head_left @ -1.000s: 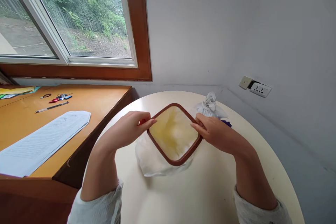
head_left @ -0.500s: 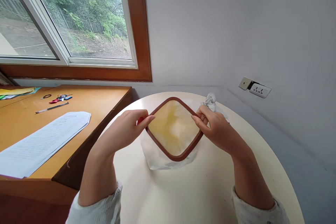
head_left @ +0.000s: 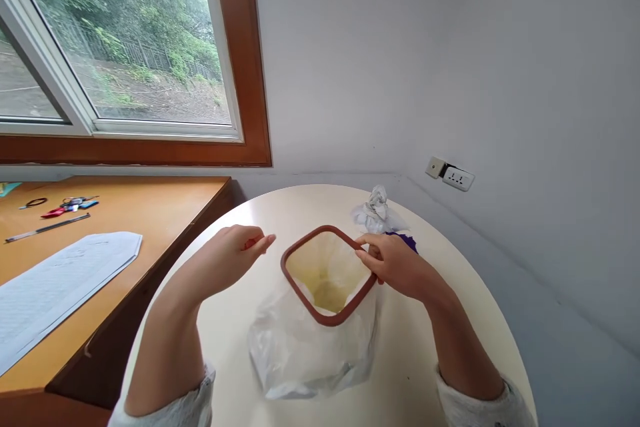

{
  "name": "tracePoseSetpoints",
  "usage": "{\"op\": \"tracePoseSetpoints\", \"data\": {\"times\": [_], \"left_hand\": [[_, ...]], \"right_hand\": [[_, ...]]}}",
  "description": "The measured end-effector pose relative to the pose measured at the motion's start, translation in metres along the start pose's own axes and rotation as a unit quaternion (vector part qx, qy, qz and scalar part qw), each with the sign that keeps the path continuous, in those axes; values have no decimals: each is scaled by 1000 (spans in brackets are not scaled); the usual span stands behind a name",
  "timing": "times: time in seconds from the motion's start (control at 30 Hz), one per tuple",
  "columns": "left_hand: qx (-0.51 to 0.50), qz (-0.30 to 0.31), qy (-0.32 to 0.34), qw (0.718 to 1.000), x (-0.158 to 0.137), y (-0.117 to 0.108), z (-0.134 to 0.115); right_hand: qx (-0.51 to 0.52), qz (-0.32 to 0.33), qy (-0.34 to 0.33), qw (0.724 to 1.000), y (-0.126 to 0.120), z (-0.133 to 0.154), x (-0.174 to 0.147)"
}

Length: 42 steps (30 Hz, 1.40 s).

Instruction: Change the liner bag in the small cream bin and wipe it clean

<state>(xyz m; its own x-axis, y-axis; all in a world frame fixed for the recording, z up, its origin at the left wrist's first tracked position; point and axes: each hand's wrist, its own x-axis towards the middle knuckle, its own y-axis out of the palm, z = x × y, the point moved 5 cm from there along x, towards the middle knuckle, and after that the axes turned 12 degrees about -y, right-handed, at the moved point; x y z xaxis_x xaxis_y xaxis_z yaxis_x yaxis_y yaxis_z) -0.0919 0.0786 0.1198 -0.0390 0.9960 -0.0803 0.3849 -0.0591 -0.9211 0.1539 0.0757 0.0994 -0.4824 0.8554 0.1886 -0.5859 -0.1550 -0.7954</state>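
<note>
Head view shows your right hand (head_left: 400,265) at the right corner of the brown square rim (head_left: 329,321), thumb and fingers clamped on it; your left hand (head_left: 225,257) is off the rim, just beside its left corner, fingers curled with the thumb pointing toward it; you cannot tell whether that thumb touches the fingers; the rim sits tilted over the middle of the round table (head_left: 425,360), the translucent plastic bag (head_left: 315,360) spreading below it toward you; behind your right hand lie a crumpled white bag (head_left: 375,210) and something purple (head_left: 407,241).
</note>
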Motion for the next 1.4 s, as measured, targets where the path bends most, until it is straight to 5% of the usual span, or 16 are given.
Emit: {"op": "tracePoseSetpoints", "data": {"times": [0.4,0.53,0.7,0.9,1.13,1.4], "left_hand": [[-22,4,68,997,-8,0,-1],[-15,42,185,982,-24,8,-26],[20,95,236,967,-37,25,-45],[39,112,237,964,-34,39,-51],[49,138,242,959,-31,48,-53],[40,139,234,962,-28,50,-47]], "right_hand": [[12,-60,144,988,-39,-67,-96],[0,-111,121,986,-36,-65,-81],[24,-157,93,983,-18,-66,-40],[-72,-229,123,963,-14,-124,-15],[-164,-145,186,958,21,-195,-31],[-231,-73,187,952,34,-179,-103]]}}
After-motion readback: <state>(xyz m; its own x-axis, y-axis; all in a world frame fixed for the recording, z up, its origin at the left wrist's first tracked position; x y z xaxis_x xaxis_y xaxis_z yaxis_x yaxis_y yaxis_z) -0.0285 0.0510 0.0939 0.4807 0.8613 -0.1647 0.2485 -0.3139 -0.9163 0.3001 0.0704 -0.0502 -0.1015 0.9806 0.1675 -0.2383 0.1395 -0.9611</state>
